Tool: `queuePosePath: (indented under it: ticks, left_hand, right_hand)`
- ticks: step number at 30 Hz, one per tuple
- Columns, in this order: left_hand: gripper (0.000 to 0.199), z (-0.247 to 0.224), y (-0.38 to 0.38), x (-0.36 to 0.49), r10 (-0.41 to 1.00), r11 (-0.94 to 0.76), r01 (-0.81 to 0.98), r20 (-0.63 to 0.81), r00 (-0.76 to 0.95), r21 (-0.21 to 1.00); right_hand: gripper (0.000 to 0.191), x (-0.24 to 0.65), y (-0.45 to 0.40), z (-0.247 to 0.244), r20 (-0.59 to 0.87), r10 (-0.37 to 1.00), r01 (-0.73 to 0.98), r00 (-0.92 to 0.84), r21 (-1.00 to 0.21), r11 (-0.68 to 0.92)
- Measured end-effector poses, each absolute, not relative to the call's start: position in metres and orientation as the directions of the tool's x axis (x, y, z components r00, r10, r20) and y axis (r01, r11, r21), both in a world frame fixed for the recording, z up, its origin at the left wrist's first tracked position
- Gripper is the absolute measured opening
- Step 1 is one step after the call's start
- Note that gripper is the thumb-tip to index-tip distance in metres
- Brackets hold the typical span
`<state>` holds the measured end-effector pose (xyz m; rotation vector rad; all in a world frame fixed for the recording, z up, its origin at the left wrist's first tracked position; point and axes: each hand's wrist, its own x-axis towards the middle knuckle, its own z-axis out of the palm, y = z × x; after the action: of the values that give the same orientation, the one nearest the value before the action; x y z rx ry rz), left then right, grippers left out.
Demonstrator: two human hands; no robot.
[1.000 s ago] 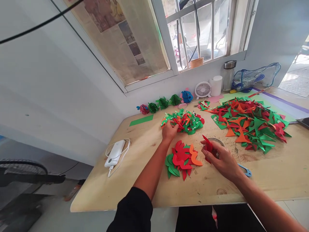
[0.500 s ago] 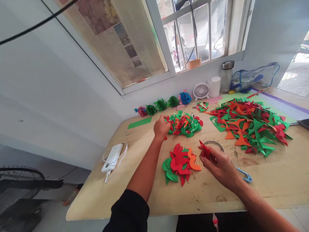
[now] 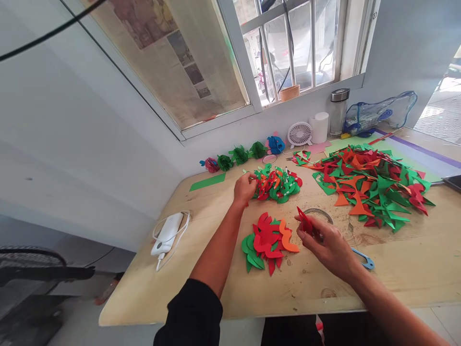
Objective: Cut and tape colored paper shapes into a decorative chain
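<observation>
My left hand (image 3: 245, 188) is at the left edge of a heap of curved red, green and orange paper pieces (image 3: 281, 185). Its fingers are bent together, and what they pinch, if anything, is hidden. In my right hand (image 3: 324, 242), between thumb and fingers, is a folded red paper piece (image 3: 304, 220), raised above the table. Left of that hand lies a smaller pile of red, green and orange paper cut-outs (image 3: 268, 238). A light-blue plastic end of a tool (image 3: 368, 262) shows beneath my right wrist, partly covered.
A large heap of paper scraps (image 3: 382, 187) covers the right side. A roll of clear tape (image 3: 319, 212) lies behind my right hand. A white power bank (image 3: 167, 235) with its cable is at left. Paper flowers (image 3: 239, 154), a small fan (image 3: 299, 134) and a glass bottle (image 3: 338, 113) line the wall.
My left hand has shifted slightly to the right, further over the edge of the curved-piece heap. My right hand stays nearly still with the folded red paper piece.
</observation>
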<state>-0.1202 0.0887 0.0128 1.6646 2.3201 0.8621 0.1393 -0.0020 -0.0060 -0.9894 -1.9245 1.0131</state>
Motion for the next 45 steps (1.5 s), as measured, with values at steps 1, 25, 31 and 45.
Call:
queuePosePath:
  ticks: [1,25,31,45]
  left_hand:
    - [0.023,0.012,0.082,-0.121,0.904,0.209,0.807,0.205,-0.375,0.552]
    - [0.024,0.027,-0.015,-0.007,1.000,0.000,-0.097,-0.002,-0.022,0.995]
    - [0.018,0.015,-0.013,-0.003,0.984,-0.026,-0.260,-0.022,-0.179,0.965]
    - [0.029,0.001,-0.015,-0.006,0.975,-0.003,-0.166,-0.034,-0.220,0.986]
  right_hand:
    - [0.020,0.139,-0.002,-0.007,0.211,0.871,0.261,-0.444,-0.899,0.351]
    - [0.024,0.154,0.006,-0.003,-0.084,0.683,-0.309,-0.726,-0.847,-0.433]
    - [0.033,0.154,0.009,-0.005,-0.188,0.709,-0.354,-0.679,-0.763,-0.541]
    - [0.025,0.146,0.014,-0.007,-0.139,0.946,-0.273,-0.292,-0.936,-0.222]
